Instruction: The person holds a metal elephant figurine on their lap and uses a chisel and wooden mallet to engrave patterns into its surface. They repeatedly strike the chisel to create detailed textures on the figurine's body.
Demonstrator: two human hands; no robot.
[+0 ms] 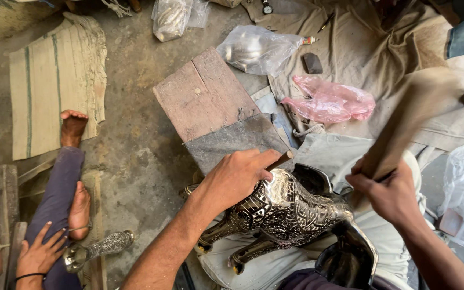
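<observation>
A shiny engraved metal animal figure lies across my lap with its legs pointing left. My left hand rests on its body and pinches a thin wooden-handled tool against it. My right hand grips a thick wooden stick, blurred by motion and raised up to the right above the figure.
A wooden block stands on the concrete floor ahead. Behind it lie clear plastic bags and a pink one on a beige cloth. At the left another person's feet, leg and hand hold a small metal piece beside a striped mat.
</observation>
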